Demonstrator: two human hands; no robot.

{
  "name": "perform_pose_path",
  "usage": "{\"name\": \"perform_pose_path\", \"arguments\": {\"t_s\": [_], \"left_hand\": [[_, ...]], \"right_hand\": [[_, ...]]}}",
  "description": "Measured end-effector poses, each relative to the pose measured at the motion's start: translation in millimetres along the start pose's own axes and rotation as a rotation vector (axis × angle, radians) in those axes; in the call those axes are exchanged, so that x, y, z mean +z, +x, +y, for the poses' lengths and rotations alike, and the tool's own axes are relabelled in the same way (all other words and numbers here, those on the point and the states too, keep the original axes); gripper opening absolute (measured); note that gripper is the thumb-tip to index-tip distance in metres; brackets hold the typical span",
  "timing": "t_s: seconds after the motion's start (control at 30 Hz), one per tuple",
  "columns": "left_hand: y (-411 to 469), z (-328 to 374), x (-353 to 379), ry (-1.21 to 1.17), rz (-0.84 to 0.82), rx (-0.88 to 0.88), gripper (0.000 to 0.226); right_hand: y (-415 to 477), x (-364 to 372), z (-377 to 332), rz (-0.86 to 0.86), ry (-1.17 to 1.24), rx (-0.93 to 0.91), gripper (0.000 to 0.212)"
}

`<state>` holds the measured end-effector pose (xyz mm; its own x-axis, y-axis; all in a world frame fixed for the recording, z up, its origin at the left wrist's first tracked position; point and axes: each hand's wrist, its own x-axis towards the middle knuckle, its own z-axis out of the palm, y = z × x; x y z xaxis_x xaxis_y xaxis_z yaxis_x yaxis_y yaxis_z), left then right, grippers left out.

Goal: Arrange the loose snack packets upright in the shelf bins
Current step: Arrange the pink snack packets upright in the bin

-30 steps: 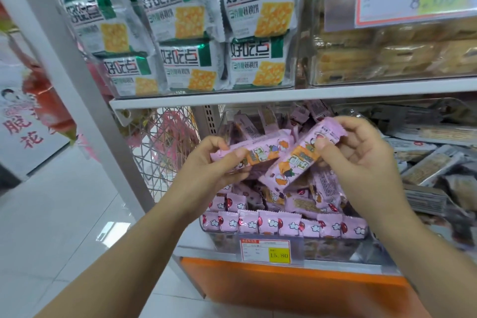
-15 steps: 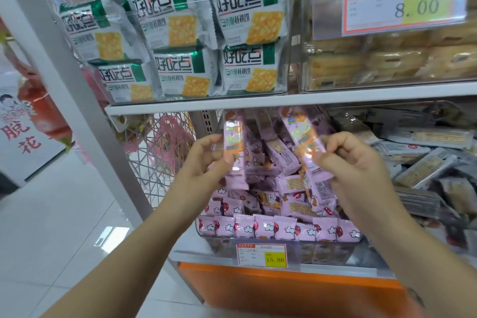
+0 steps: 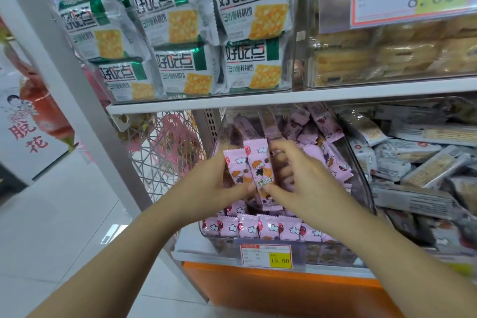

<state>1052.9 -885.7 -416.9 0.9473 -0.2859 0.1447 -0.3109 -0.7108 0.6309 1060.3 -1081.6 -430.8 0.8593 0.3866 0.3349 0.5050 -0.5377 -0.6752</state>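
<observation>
Head view: one view only, looking down at the lower shelf (image 3: 284, 100) and both hands.
Pair of pink packets (image 3: 249, 166): held upright side by side, long edges touching, printed faces out, above the middle of the clear bin (image 3: 361, 168). Squaring them together in the air probably lets them go in as one block.
Left hand (image 3: 211, 184): closes on the pair from the left, thumb on the front face and fingers behind, steadying the outer edge.
Right hand (image 3: 305, 186): comes from the right, thumb low on the front of the pair, fingers (image 3: 284, 156) spread and bent behind it. This looks like a light pinch, and it keeps the tops level.
Front row (image 3: 258, 227): packets already upright along the bin's front wall, faces out, above the price tag (image 3: 265, 255). They set the pattern to match.
Loose heap (image 3: 318, 128): more pink packets lie tilted and crossed towards the bin's back and right wall, not yet sorted.
Neighbour bin (image 3: 418, 170): grey-white packets lie jumbled just beyond the right wall.
Step in hand: likely seating the pair behind the front row.
Risk: the slick wrappers may slide or topple unless something props them.
</observation>
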Motion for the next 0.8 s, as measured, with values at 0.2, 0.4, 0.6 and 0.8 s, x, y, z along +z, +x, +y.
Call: {"name": "perform_pose_path", "arguments": {"t_s": [0.2, 0.4, 0.6, 0.8], "left_hand": [[1, -1, -1, 0.396, -0.159, -0.009, 0.045], [13, -9, -2, 0.512, -0.329, 0.023, 0.052], [18, -2, 7, 0.738, -0.482, 0.088, 0.042], [21, 2, 7, 0.744, -0.583, 0.072, 0.042]], "right_hand": [[-1, 6, 7, -0.113, -0.043, 0.010, 0.035], [0, 11, 11, -0.160, -0.005, 0.048, 0.018], [-2, 8, 13, -0.384, -0.329, -0.033, 0.036], [-6, 2, 14, -0.511, -0.325, -0.043, 0.049]]}}
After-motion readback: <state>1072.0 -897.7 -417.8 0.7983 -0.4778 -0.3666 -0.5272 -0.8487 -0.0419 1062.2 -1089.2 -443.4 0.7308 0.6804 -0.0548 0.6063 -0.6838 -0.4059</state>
